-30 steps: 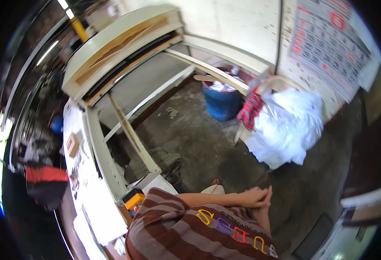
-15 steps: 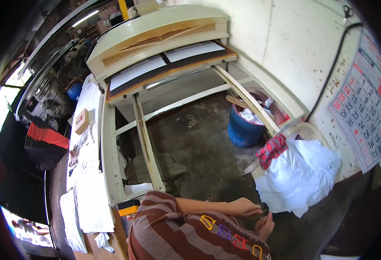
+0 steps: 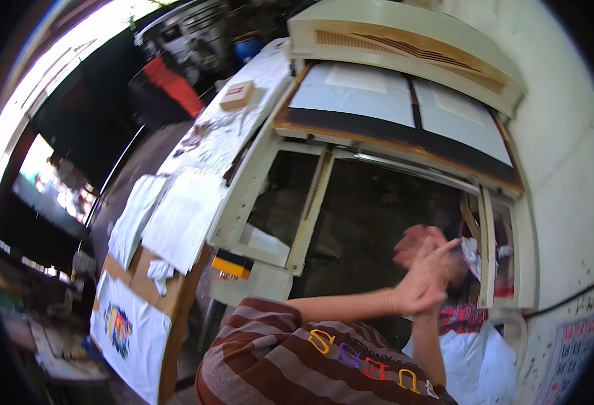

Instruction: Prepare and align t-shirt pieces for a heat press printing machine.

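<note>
My left hand (image 3: pixel 420 287) crosses over my right wrist, its fingers stretched out and nothing visible in them. Behind it my right hand (image 3: pixel 415 248) is smeared by motion, and I cannot make out its fingers or anything in them. Both are raised over the open frame (image 3: pixel 317 209) of a large cream press machine (image 3: pixel 405 34). On the machine's dark bed (image 3: pixel 358 131) lie two pale sheets, the left sheet (image 3: pixel 351 94) and the right sheet (image 3: pixel 462 125). Below my hands, to the right, a white cloth bundle (image 3: pixel 479 364) sits beside a red checked cloth (image 3: pixel 462 316).
A long table at left bears stacked white cloths (image 3: pixel 182 219) and a small cardboard box (image 3: pixel 237 96). A white shirt with a colourful print (image 3: pixel 135 337) lies nearer. A yellow-and-black switch box (image 3: pixel 231 265) is fixed to the frame's corner. A wall (image 3: pixel 560 155) stands at right.
My view has swung to the right. My hands have gone from low beside the white bundle to raised and crossed over the frame. The printed shirt has come into view.
</note>
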A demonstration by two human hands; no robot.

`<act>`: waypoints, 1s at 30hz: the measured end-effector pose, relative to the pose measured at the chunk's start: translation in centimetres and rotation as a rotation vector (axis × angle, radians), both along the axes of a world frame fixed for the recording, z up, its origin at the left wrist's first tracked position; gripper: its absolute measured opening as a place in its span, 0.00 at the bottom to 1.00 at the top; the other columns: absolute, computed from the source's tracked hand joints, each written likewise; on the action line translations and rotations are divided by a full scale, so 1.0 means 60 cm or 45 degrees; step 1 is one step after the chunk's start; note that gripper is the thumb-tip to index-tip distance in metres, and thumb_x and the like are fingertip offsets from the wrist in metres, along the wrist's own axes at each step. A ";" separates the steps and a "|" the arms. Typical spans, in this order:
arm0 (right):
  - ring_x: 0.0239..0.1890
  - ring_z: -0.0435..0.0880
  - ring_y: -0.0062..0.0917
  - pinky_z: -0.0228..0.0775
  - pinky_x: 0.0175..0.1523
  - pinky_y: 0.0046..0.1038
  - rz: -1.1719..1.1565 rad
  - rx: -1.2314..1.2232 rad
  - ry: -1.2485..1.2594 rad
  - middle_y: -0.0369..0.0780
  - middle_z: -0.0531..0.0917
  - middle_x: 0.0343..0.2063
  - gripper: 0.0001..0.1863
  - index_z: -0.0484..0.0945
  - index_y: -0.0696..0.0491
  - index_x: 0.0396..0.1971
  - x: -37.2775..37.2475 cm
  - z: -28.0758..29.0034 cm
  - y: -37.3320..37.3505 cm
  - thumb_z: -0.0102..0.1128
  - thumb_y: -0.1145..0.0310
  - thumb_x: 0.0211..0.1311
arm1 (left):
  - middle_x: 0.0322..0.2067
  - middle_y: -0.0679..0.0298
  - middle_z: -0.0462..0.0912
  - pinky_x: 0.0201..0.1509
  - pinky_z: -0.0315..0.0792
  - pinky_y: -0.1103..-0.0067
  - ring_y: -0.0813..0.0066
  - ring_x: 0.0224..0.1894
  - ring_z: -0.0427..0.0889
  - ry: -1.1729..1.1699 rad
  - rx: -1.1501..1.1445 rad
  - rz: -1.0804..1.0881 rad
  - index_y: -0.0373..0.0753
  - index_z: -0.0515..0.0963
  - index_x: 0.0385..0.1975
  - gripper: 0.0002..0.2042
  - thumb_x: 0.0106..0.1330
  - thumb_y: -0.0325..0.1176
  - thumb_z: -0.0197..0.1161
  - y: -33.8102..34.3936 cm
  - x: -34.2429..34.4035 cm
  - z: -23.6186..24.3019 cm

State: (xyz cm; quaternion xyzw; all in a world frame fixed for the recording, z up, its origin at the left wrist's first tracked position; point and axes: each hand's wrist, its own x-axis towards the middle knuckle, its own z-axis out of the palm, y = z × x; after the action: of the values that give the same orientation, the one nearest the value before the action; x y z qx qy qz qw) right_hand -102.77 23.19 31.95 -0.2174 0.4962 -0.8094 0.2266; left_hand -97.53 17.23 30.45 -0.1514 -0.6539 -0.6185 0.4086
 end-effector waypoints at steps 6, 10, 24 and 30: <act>0.19 0.74 0.27 0.69 0.27 0.25 0.448 0.100 -0.259 0.42 0.73 0.19 0.19 0.66 0.57 0.35 0.087 -0.159 -0.050 0.34 0.55 0.62 | 0.34 0.56 0.73 0.52 0.58 0.67 0.61 0.42 0.69 -0.395 -0.181 0.169 0.34 0.65 0.36 0.15 0.58 0.41 0.47 -0.033 0.096 -0.136; 0.33 0.78 0.29 0.70 0.40 0.28 0.968 0.440 0.042 0.43 0.75 0.32 0.23 0.66 0.57 0.39 0.114 -0.195 -0.007 0.32 0.50 0.64 | 0.27 0.61 0.75 0.43 0.64 0.69 0.61 0.35 0.72 -0.586 -0.503 0.370 0.38 0.73 0.23 0.14 0.61 0.42 0.47 -0.010 0.188 -0.207; 0.47 0.72 0.30 0.63 0.52 0.30 0.603 0.048 -0.446 0.44 0.71 0.45 0.30 0.62 0.57 0.49 0.147 -0.139 0.257 0.34 0.44 0.62 | 0.28 0.58 0.71 0.44 0.63 0.68 0.59 0.36 0.70 -0.491 -0.602 0.263 0.37 0.71 0.24 0.16 0.58 0.46 0.51 0.214 0.179 -0.102; 0.59 0.58 0.33 0.46 0.60 0.37 0.183 -0.161 -0.194 0.44 0.57 0.60 0.39 0.47 0.51 0.62 0.028 -0.048 0.300 0.31 0.38 0.59 | 0.54 0.52 0.62 0.62 0.46 0.66 0.56 0.60 0.56 -0.361 -0.313 0.839 0.36 0.62 0.53 0.34 0.59 0.61 0.37 0.141 0.183 0.013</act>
State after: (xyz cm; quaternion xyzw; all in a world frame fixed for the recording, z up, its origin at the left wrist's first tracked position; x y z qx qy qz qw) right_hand -101.09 41.19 29.04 -0.2043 0.4088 -0.8348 0.3071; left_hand -86.56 25.71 31.23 0.1061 -0.7868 -0.3858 0.4699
